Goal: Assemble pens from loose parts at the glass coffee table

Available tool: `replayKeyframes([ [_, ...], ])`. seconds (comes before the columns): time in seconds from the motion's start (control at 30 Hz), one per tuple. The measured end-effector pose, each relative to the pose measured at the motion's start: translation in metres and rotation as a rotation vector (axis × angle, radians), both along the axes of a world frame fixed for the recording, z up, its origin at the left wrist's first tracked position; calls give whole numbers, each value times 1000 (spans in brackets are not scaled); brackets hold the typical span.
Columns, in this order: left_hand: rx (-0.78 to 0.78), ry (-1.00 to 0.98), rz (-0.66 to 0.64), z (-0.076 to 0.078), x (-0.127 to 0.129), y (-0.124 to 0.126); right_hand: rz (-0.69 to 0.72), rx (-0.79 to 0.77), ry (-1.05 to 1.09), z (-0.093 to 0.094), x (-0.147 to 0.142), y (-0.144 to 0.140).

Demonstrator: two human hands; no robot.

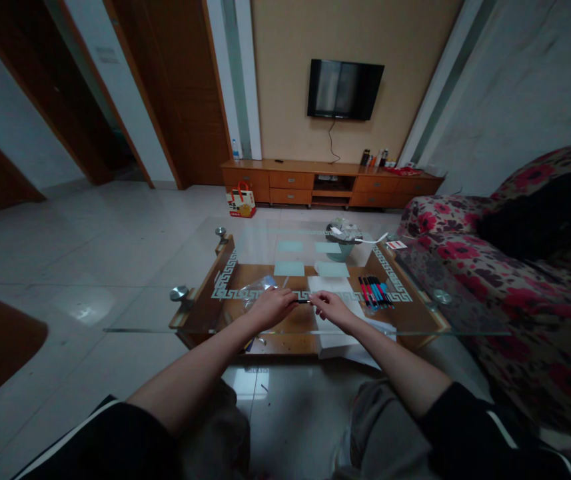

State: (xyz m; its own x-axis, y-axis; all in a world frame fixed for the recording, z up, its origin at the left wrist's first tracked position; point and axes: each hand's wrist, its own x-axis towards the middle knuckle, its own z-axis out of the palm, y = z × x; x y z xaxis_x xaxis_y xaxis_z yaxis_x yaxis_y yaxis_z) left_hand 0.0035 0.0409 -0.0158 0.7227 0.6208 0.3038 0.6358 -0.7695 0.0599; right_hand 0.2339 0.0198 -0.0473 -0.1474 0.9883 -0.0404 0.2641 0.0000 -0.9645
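Above the near part of the glass table (260, 319), my left hand (274, 304) is closed around one end of a short, dark pen (303, 301). My right hand (331, 309) pinches the pen's other end, which looks pale at the fingertips. The pen lies roughly level between both hands, and most of it is hidden by the left fingers. To the right of my right hand is a row of red, black and blue pens (376, 292). Beyond my left hand is a crumpled clear plastic bag (260, 285).
White paper or a white box (332, 341) shows beneath my right forearm. A waste basket (340, 250) with a bag in it stands past the table. A floral sofa (445, 233) is at the right, a paper bag (241, 202) by the TV cabinet (290, 180).
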Motion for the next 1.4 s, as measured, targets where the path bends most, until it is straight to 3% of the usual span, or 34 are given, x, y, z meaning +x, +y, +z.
replayKeyframes([
  [0.67, -10, -14, -2, -6, -1, 2, -23, 20, 33, 6, 1, -5],
  [0.93, -27, -13, 36, -4, 0, 1, -148, 39, 80, 4, 11, 6],
  [1.03, -33, -11, 43, -4, -1, 2, -215, 171, -82, 3, 30, 12],
  [1.17, -38, 1, 50, -5, -2, 2, -157, 343, -468, -2, 53, 14],
  [1.4, -35, 14, 47, -6, -3, 3, -77, 357, -701, -13, 61, 17],
])
